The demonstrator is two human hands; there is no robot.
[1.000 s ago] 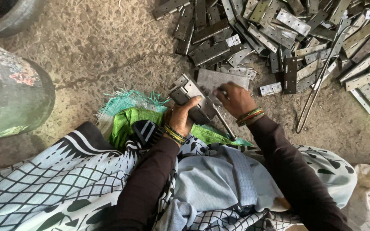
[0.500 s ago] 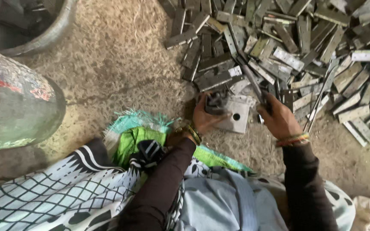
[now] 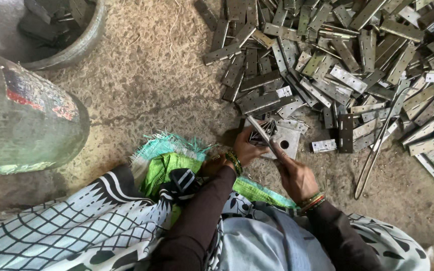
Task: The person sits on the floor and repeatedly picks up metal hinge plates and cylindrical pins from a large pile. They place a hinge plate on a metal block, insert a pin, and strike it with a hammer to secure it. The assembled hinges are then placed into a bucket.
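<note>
My left hand [image 3: 248, 145] grips a small metal hinge piece [image 3: 268, 134] and steadies it on a square metal block with a hole [image 3: 286, 142] that lies on the ground. My right hand [image 3: 296, 175] holds a thin metal rod [image 3: 263, 134] that slants up and to the left across the hinge piece. Both wrists carry bangles, and dark sleeves cover both arms. A big heap of flat grey metal hinge plates [image 3: 337, 60] is spread over the ground just beyond the hands.
A long bent metal rod [image 3: 377, 145] lies on the ground to the right. A large green drum [image 3: 21, 120] rests on its side at the left, with a round basin of metal parts [image 3: 66, 25] behind it. A green woven sack [image 3: 172, 160] and patterned cloth cover my lap.
My right hand has come back toward me from the heap with the thin rod, which now lies across the hinge piece. The left hand stays at the block.
</note>
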